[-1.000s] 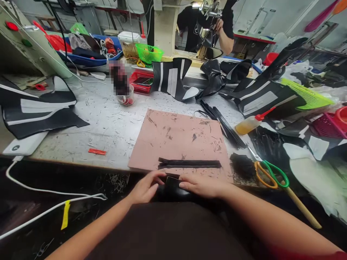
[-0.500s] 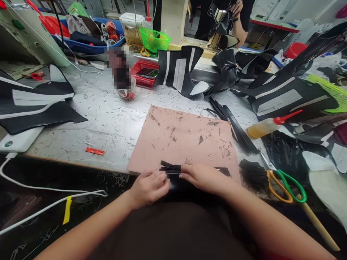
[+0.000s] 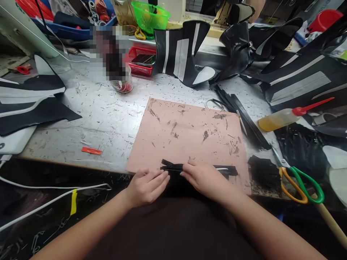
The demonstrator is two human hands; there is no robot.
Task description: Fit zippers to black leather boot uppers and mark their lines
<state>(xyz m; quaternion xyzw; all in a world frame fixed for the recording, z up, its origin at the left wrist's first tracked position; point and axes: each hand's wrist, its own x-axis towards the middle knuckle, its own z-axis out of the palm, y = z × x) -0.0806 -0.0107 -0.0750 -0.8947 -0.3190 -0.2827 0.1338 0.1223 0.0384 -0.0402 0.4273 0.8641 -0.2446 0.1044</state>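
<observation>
A black zipper lies along the near edge of a stained pink work board. My left hand rests at the table's front edge, its fingers together and pressed on a black piece just under the zipper's left end. My right hand lies palm down over the middle of the zipper, fingertips pinched at the same black piece. Most of that piece is hidden under both hands.
Scissors with orange and green handles lie at the right, beside a glue bottle with a red nozzle and black strips. Black-and-white cut pieces lie at the left and stand behind the board. A jar is behind.
Both hands moved forward from my lap to the board's near edge, bringing the black piece up against the zipper. The view tilted down and closer to the table.
</observation>
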